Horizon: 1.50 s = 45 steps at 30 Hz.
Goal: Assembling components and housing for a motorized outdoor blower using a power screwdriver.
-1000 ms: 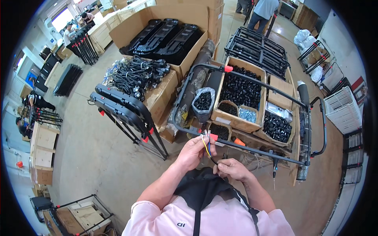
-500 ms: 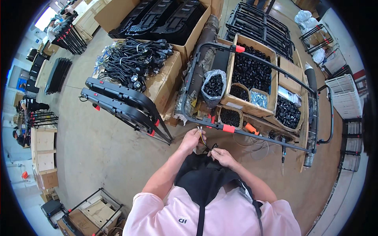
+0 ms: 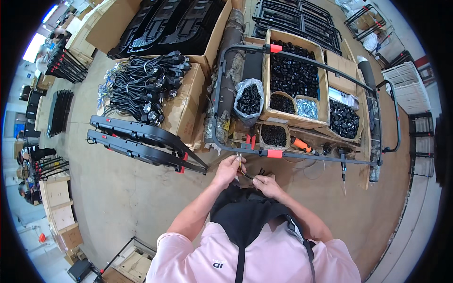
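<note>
My left hand point(image 3: 228, 170) pinches the stripped end of a power cable point(image 3: 247, 176), with thin yellow and other coloured wires and small metal tips poking up past the fingers. The black sheath runs from there to my right hand point(image 3: 267, 186), whose fingers are closed on it just in front of my dark apron. Where the cable goes beyond my right hand is mostly hidden. Both hands are just on my side of a black tubular frame point(image 3: 311, 157) with red clips, which lies across the bench.
Behind the frame are a wooden crate of black plastic parts point(image 3: 295, 75), a bag of small black parts point(image 3: 249, 100), a tub of screws point(image 3: 307, 108) and an orange power tool point(image 3: 302, 144). Bundled plug cables point(image 3: 141, 85) lie on a carton at left, near folded black frames point(image 3: 137, 146).
The surroundings have shifted left in the view. My hands keep their grip on the cable, and the piece of sheath between them is now straighter and plainer to see.
</note>
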Motion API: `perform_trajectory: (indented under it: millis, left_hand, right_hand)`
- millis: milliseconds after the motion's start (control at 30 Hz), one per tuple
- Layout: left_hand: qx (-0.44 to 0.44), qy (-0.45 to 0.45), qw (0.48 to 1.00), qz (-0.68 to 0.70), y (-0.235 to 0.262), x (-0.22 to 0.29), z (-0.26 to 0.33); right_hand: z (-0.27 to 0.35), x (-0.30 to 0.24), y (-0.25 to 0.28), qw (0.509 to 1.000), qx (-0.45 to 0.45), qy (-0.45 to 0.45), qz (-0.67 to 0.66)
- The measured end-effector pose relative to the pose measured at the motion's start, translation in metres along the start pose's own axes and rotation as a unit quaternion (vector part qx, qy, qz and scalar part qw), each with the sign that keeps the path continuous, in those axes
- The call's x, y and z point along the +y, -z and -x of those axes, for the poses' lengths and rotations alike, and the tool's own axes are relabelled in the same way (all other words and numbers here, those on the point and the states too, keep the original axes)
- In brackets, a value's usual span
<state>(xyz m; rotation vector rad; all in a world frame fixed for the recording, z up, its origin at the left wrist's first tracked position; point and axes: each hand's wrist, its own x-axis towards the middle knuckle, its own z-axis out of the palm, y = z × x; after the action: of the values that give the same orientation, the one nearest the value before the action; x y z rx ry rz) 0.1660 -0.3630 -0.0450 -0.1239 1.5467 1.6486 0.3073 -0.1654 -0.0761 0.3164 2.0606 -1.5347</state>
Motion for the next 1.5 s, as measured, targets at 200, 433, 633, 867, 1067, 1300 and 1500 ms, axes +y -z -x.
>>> perform_trajectory:
  millis: [200, 433, 633, 867, 1067, 1300, 1500]
  left_hand:
    - [-0.021, 0.065, 0.996, 0.056, 0.021, 0.011, -0.006]
    - [-0.009, 0.017, 0.993, 0.114, 0.029, 0.002, -0.001]
    - [0.016, 0.031, 0.994, 0.099, 0.023, -0.003, -0.004]
    - [0.073, 0.003, 0.987, 0.140, -0.001, 0.001, -0.007]
    - [0.060, 0.000, 0.997, 0.051, 0.003, 0.006, 0.000]
    - [0.098, -0.019, 0.995, 0.001, 0.008, 0.000, -0.006]
    - [0.290, -0.196, 0.910, -0.222, 0.021, -0.025, 0.019]
  right_hand:
    - [-0.003, -0.011, -0.006, 0.998, -0.005, 0.003, -0.061]
    - [-0.004, -0.031, -0.002, 0.999, 0.003, 0.008, -0.046]
    - [-0.004, -0.028, -0.005, 0.998, 0.008, -0.006, -0.058]
    - [-0.006, -0.034, -0.008, 0.997, 0.021, -0.026, -0.074]
    - [-0.012, -0.026, -0.014, 0.996, 0.028, -0.006, -0.088]
    - [-0.020, -0.026, -0.021, 0.996, 0.035, -0.011, -0.085]
    - [-0.034, -0.039, -0.024, 0.978, 0.021, -0.023, -0.207]
